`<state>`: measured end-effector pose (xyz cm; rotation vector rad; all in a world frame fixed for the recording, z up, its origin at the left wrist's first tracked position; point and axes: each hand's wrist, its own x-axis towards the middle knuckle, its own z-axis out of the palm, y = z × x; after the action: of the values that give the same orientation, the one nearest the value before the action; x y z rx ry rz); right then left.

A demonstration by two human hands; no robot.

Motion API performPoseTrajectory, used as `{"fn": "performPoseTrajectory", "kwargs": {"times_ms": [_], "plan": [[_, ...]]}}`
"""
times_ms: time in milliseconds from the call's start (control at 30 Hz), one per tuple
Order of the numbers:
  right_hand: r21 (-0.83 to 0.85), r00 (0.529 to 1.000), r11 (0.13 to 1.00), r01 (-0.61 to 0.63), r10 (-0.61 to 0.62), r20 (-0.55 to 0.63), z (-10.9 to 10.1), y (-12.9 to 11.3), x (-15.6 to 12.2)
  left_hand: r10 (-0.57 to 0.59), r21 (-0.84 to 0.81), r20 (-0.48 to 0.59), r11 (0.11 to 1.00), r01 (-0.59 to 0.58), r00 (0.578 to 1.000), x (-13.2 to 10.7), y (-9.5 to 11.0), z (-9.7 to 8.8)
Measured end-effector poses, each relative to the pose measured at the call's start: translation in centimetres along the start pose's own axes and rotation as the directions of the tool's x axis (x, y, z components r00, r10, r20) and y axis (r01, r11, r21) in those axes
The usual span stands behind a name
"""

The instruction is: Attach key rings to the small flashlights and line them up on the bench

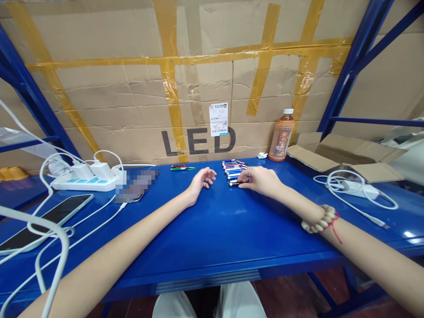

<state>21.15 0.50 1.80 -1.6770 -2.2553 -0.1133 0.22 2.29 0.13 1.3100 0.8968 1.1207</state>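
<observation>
My right hand (263,180) reaches over the near end of a row of shiny metallic pens (232,169). Its thumb and fingertips are closed on a black pen (233,183) with silver ends, the nearest one in the row. Blue, silver, red and purple bodies show in the row, side by side, partly covered by the hand. To the left of the row my left hand (200,182) hovers over the table, fingers loosely curved and apart, holding nothing. Beyond it lie a green pen (179,168) and a red pen (175,166), close together near the cardboard.
The blue table (198,238) is backed by a taped cardboard sheet (132,110). Left are a power strip (82,183), white cables, a phone (49,221) and a blurred-out device. Right are a drink bottle (281,137), a white plug (262,155), an open carton (344,152) and a charger (359,189).
</observation>
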Motion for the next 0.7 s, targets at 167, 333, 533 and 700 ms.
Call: {"fn": "performPoseTrajectory", "kwargs": {"times_ms": [167,333,533,700], "plan": [[0.006,0.999,0.999,-0.041,0.041,0.013,-0.07,0.27,0.07,-0.004,0.001,-0.001,1.0,0.004,1.0,-0.06,0.05,0.05],[0.016,0.999,0.999,-0.048,0.048,0.018,0.11,0.3,0.09,-0.002,0.003,0.001,1.0,0.002,1.0,-0.04,-0.02,0.04],[-0.001,0.999,0.999,-0.035,0.035,-0.028,0.05,0.19,-0.06,-0.003,0.012,0.004,1.0,0.003,1.0,-0.15,0.08,0.1],[-0.037,1.0,0.999,-0.012,0.011,-0.017,0.03,0.27,-0.11,-0.002,0.011,0.004,1.0,0.002,1.0,-0.2,0.14,0.11]]}}
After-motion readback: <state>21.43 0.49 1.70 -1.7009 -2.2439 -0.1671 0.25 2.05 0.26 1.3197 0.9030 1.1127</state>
